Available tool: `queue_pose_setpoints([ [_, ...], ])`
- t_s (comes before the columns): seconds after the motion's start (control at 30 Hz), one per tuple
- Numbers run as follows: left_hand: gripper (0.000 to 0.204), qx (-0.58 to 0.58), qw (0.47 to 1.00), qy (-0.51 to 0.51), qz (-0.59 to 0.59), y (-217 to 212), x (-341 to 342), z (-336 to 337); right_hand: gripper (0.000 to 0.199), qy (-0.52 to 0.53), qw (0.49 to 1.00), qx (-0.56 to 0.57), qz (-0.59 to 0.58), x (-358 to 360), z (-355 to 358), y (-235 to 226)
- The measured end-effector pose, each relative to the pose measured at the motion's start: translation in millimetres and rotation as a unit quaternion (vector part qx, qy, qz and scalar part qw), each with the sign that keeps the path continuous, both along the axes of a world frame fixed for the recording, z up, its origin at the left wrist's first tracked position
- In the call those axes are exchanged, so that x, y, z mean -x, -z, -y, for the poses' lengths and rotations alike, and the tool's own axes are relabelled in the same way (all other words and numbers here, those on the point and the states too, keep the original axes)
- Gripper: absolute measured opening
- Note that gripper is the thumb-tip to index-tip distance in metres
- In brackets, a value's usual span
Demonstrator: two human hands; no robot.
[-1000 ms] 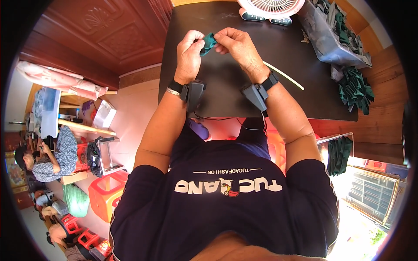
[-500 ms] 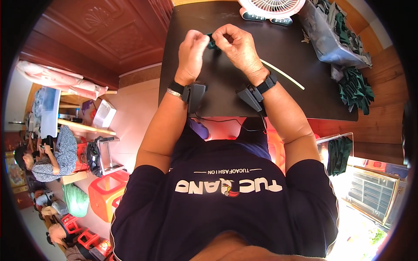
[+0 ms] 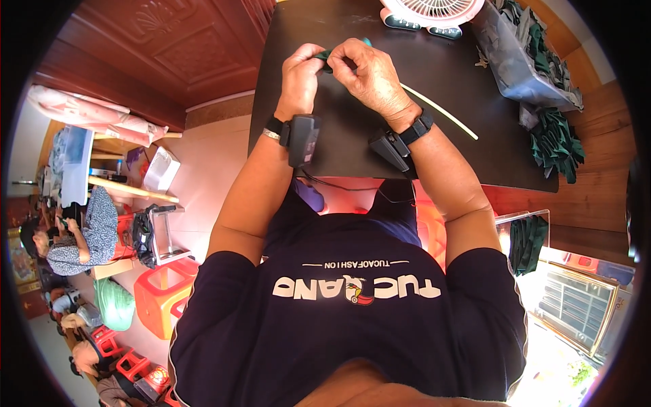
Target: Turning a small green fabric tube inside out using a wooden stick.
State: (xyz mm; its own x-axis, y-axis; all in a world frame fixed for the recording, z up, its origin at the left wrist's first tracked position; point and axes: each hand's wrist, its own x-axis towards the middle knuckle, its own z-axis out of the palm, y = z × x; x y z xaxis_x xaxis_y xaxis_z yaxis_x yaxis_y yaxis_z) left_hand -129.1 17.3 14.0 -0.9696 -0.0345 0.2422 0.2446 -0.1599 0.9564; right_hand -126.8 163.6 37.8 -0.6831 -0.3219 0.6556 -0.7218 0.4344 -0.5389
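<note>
Over the black table (image 3: 352, 142), my left hand (image 3: 302, 74) and my right hand (image 3: 369, 74) are pressed together around a small green piece (image 3: 327, 57). Both hands pinch it between thumb and fingers, and most of it is hidden by my fingers. A black device is strapped to each wrist. A thin pale stick (image 3: 437, 110) lies on the table just right of my right hand.
A white fan (image 3: 430, 12) stands at the table's far edge. A clear bag of dark green pieces (image 3: 525, 57) and a loose pile of them (image 3: 556, 139) sit at the right. On the left, a seated person (image 3: 74, 234) works near orange stools (image 3: 159, 298).
My hands have closed in on each other and shifted slightly, so the green piece now shows less between my fingers.
</note>
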Motion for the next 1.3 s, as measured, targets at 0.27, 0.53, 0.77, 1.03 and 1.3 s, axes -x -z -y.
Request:
queue_pose_setpoints([
  [0.27, 0.016, -0.317, 0.931, 0.131, 0.123, 7.5, 1.4, 5.2, 0.009, 0.083, 0.996, 0.011, -0.02, 7.8, 2.6, 2.8],
  [0.53, 0.02, -0.336, 0.896, 0.276, 0.092, 3.3, -1.7, 2.2, 0.01, -0.007, 0.998, 0.018, 0.054, 18.3, -2.5, 12.9],
  [0.77, 0.022, -0.304, 0.935, 0.155, 0.102, 5.8, 5.1, 12.3, 0.015, 0.069, 0.985, 0.082, 0.133, 15.9, -8.2, 5.9],
  [1.03, 0.01, -0.235, 0.967, 0.039, 0.094, 6.0, 5.9, 11.4, 0.012, -0.011, 0.99, 0.124, 0.065, -2.7, 6.5, -2.3],
  [1.3, 0.009, -0.27, 0.953, 0.09, 0.105, 3.3, 3.3, 0.3, 0.018, 0.032, 0.992, 0.073, 0.099, 4.0, 5.5, 9.4],
])
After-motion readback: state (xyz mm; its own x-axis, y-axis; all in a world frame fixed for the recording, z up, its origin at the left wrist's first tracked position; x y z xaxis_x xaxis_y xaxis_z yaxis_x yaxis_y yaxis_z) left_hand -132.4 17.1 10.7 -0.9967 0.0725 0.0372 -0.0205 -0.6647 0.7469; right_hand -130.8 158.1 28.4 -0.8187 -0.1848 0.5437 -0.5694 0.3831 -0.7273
